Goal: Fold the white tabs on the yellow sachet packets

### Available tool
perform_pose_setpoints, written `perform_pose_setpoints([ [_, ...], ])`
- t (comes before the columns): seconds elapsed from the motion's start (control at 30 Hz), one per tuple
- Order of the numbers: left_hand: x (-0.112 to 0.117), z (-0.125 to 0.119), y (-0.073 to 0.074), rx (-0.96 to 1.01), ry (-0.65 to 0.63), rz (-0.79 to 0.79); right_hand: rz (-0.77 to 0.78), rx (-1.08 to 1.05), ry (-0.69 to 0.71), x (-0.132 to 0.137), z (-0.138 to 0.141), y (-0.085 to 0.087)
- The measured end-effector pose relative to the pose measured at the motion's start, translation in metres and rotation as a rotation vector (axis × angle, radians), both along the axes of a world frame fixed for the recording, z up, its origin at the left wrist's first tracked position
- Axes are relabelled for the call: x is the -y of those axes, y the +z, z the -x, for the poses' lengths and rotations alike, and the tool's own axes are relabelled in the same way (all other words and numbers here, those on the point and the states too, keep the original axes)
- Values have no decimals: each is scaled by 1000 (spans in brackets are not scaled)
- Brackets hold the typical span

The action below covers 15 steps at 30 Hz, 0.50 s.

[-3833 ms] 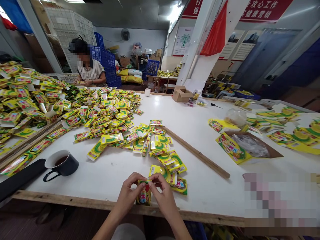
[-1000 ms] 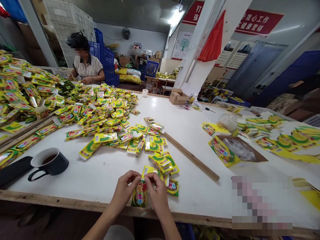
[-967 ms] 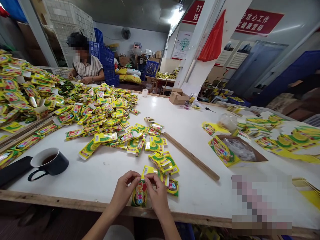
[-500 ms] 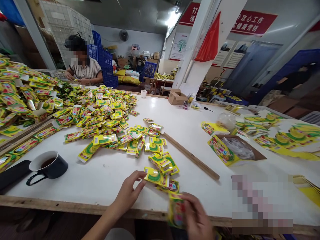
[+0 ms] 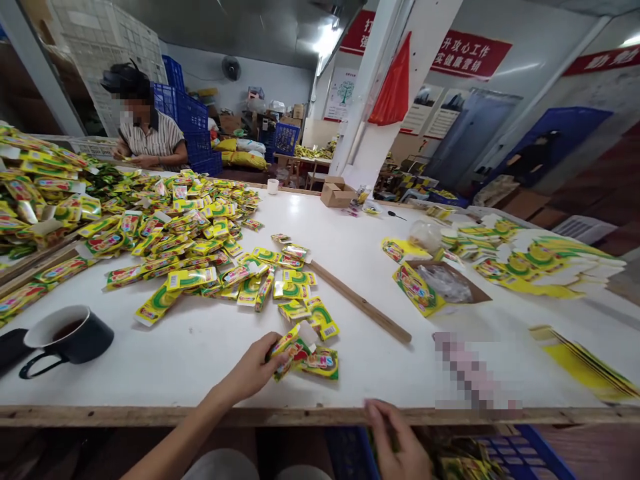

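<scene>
The left hand (image 5: 253, 370) rests on the white tabletop (image 5: 200, 347) near its front edge, its grip closed on a yellow packet (image 5: 290, 343) whose far end is lifted and tilted. Just beside it on the right, another packet (image 5: 320, 363) lies flat, touching the held one. The right hand (image 5: 400, 447) is below the tabletop edge, over a blue crate (image 5: 520, 453) that holds more packets; whether its grip grasps anything cannot be told, since the fingers are partly out of view. Farther back lies a small cluster of packets (image 5: 307, 312), and beyond it a large heap (image 5: 190, 233) spreads to the left. A wooden stick (image 5: 360, 303) lies aslant near the middle. A dark mug (image 5: 67, 337) stands at the left front. At the far side a person in a striped shirt (image 5: 147, 137) sits at the heap.
</scene>
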State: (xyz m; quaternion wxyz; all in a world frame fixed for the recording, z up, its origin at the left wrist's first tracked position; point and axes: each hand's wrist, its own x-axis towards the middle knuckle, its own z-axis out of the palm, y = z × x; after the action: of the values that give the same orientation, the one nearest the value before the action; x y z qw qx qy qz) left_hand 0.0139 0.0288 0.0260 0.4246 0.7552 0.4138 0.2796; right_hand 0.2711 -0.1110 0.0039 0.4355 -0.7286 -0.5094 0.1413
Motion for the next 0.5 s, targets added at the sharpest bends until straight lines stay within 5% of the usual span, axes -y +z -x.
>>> perform_pose_setpoints([
  [0.13, 29, 12, -5, 299, 76, 171, -153, -257, 278, -55, 78, 3],
  [0.23, 42, 17, -11, 495, 149, 262, -188, -413, 373, -77, 110, 2],
  [0.5, 44, 23, -19, 444, 118, 236, -152, -372, 531, -87, 117, 0],
])
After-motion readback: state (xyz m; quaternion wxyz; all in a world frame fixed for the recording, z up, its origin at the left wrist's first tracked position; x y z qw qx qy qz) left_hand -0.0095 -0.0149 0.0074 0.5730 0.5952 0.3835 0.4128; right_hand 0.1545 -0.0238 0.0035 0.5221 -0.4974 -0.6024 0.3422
